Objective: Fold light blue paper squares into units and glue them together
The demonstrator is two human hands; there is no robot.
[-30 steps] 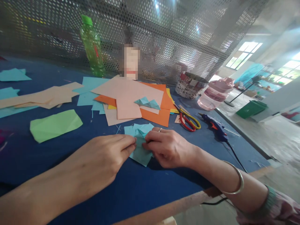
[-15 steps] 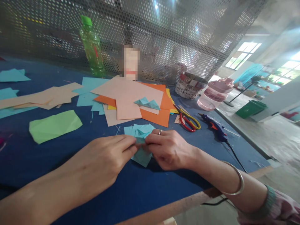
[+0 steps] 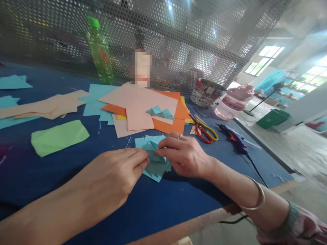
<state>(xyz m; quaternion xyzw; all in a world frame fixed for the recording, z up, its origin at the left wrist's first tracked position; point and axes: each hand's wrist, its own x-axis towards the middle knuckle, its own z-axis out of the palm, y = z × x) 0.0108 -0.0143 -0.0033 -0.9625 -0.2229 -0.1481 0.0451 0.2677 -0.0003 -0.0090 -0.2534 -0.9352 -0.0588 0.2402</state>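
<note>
Left hand (image 3: 112,177) pinching near edge of folded turquoise paper (image 3: 155,166); right hand (image 3: 185,154) curled over its top, fingers gripping. Paper lies on blue tabletop (image 3: 63,194), just before stacked orange and peach paper (image 3: 138,109). Right: red-and-yellow-handled scissors (image 3: 203,134), blue glue gun (image 3: 233,139). Far: green plastic bottle (image 3: 99,54), perforated metal screen (image 3: 191,44).

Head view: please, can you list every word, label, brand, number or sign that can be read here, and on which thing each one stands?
No word or number can be read.
Green plastic bottle: a red mark on its side, too blurred to read.
Blue hot glue gun: nothing legible.
</note>
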